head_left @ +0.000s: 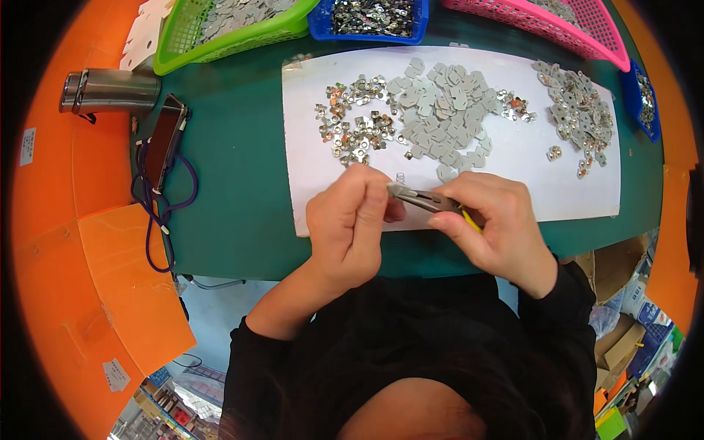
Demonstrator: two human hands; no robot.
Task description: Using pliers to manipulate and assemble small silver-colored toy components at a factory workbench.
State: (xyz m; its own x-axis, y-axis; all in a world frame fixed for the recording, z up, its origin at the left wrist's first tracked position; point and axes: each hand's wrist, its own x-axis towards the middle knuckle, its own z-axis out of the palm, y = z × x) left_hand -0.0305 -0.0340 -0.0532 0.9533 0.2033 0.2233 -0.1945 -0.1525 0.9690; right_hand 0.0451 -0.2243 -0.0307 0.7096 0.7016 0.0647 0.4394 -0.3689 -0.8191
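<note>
My right hand (499, 224) is closed around pliers (429, 199) with yellow on the handle; their jaws point left. At the jaw tips, my left hand (350, 220) pinches a small grey piece (396, 189), mostly hidden by the fingers. Both hands are above the near part of a white sheet (308, 183). Beyond them lies a heap of flat grey notched plates (447, 110). Small shiny metal clips (359, 121) are spread to its left, with a few more clips (517, 106) to its right. Farther right is a pile of grey plates with metal parts on them (579, 114).
Along the far edge of the green table (227, 220) stand a green basket (235, 48), a blue tray (367, 38) and a pink basket (543, 33). Another blue tray (645, 103) is at right. A steel flask (110, 90) and a phone with a purple cord (165, 143) lie left.
</note>
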